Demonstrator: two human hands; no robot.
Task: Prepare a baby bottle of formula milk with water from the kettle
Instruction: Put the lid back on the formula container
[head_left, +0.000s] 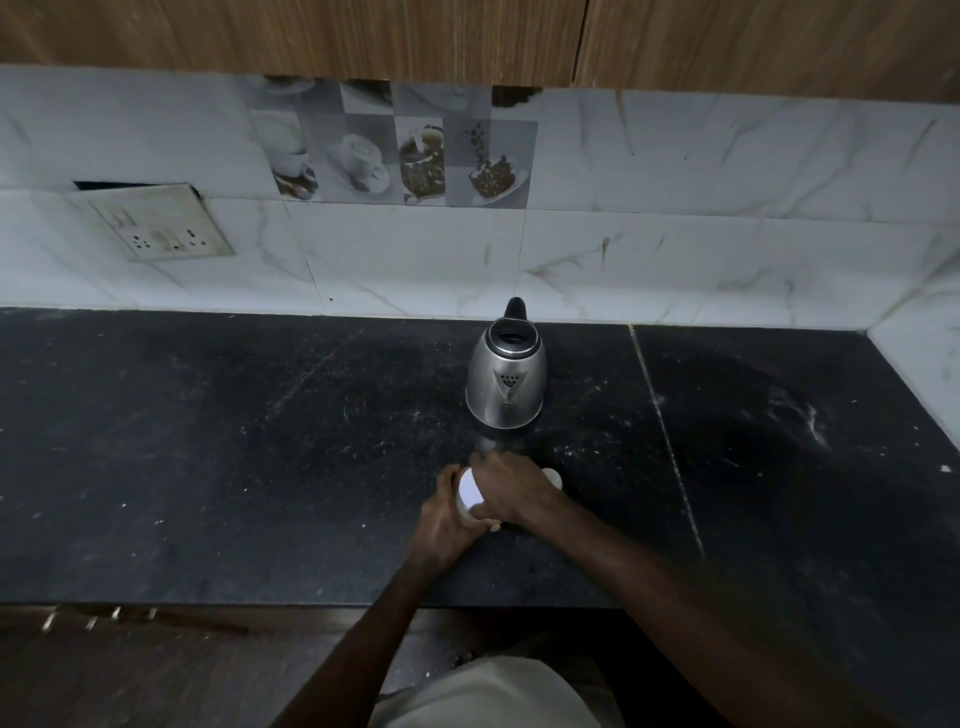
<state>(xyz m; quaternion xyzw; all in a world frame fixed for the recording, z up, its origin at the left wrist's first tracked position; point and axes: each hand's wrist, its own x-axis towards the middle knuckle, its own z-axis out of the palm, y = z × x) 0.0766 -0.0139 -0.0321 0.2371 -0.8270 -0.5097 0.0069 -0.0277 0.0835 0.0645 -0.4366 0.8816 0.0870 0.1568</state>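
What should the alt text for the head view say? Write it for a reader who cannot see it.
Both hands meet around a small white container on a dark stone counter, the left hand gripping its side and the right hand over its top. A steel kettle stands upright just behind, lid closed, before a marble-tiled wall with a socket plate.

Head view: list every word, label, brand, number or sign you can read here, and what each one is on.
None can be read.
Steel electric kettle: no legible brand or marking.
White round container held by both hands: its white top looks blank; sides hidden.
Picture tiles of cups on the wall: images only.
Wall switch and socket plate: too blurred to tell.
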